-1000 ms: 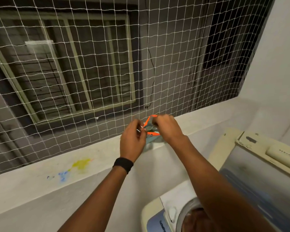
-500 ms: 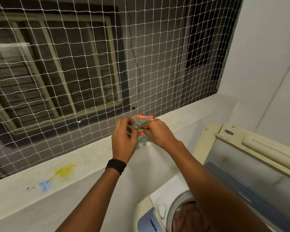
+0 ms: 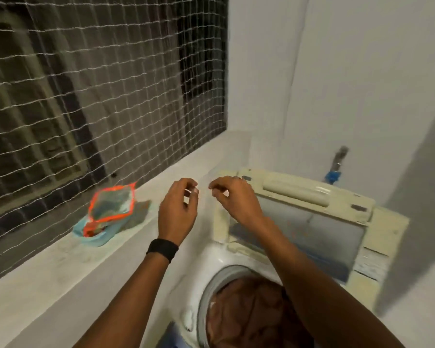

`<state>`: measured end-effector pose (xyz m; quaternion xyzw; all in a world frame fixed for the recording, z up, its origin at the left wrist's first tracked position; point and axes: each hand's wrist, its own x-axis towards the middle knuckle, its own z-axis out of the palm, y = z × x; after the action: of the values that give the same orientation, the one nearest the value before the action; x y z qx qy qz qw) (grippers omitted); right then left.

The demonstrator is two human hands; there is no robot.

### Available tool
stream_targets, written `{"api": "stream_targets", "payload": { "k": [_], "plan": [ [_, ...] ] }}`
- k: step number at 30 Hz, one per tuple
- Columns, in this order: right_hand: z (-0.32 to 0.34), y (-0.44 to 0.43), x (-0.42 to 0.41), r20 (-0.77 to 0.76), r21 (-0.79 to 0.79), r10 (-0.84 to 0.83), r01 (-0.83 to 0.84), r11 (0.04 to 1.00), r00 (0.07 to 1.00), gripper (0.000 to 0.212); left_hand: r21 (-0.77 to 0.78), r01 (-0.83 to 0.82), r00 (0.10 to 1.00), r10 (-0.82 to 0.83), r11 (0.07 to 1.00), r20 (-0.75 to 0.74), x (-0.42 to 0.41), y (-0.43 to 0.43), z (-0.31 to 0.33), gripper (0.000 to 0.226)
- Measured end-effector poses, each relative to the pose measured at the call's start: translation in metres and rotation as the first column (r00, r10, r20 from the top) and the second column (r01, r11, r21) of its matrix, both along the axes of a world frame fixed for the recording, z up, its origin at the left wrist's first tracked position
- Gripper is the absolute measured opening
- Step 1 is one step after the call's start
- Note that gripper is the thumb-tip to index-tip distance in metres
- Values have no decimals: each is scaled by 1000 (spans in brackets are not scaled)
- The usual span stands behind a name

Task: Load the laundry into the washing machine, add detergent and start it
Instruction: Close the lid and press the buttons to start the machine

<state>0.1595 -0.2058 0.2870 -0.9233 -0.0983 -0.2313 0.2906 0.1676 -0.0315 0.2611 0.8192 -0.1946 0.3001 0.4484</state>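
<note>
A clear detergent packet (image 3: 111, 207) with orange edges lies on the white ledge (image 3: 48, 267) by the netted window, left of both hands. My left hand (image 3: 178, 212), with a black wristband, hovers above the ledge's edge with loosely curled fingers and holds nothing. My right hand (image 3: 232, 199) hovers close beside it, in front of the raised lid (image 3: 312, 227), fingers also loosely curled and empty. Below my arms the top-loading washing machine (image 3: 211, 259) stands open. Brown laundry (image 3: 249, 315) fills its drum.
A white net (image 3: 98, 96) covers the window behind the ledge. A tap with a blue fitting (image 3: 333, 175) sticks out of the wall behind the machine. A white wall rises on the right.
Both hands held the packet at the net before. Now it lies on the ledge and both hands have let go and moved right, towards the machine. The view has swung right and down.
</note>
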Motion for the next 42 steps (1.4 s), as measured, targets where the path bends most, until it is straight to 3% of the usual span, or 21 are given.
{"api": "stream_targets", "payload": {
  "k": [5,11,15,18,21,26,30,33,35,38,42],
  "plan": [
    [-6,-86,-23,-14,6,-312,312,950,950,26,129,266,964,-259,955,-64,29,-73,-13,20],
    [-9,-171,-39,-113,-153,-578,561,814,808,43,343,466,882,-460,816,-103,65,-157,-11,38],
    [-21,-195,-38,-235,-237,-635,590,772,736,63,468,512,848,-509,720,-145,83,-188,-13,56],
    [-31,-195,-37,-247,-335,-659,575,746,711,62,590,482,861,-475,647,-183,93,-200,-19,66],
    [-32,-187,-38,-193,-331,-691,616,714,697,58,699,445,879,-422,560,-221,93,-201,-26,72],
    [-25,-164,-51,-121,-439,-749,642,629,651,66,653,389,884,-462,650,-67,88,-185,-21,59],
    [0,-145,-73,-154,-599,-752,545,587,641,73,625,443,858,-506,643,-87,73,-167,5,43],
    [11,-124,-89,-332,-639,-666,360,680,668,72,645,582,789,-534,494,-303,54,-149,23,46],
    [10,-109,-101,-484,-554,-566,267,788,667,65,579,744,653,-546,333,-524,46,-136,28,52],
    [0,-83,-125,-664,-437,-465,201,877,585,55,413,904,407,-518,111,-752,32,-112,28,48],
    [-31,-57,-155,-803,-361,-382,137,923,458,46,342,929,240,-471,-143,-849,13,-92,4,45]
  ]
}}
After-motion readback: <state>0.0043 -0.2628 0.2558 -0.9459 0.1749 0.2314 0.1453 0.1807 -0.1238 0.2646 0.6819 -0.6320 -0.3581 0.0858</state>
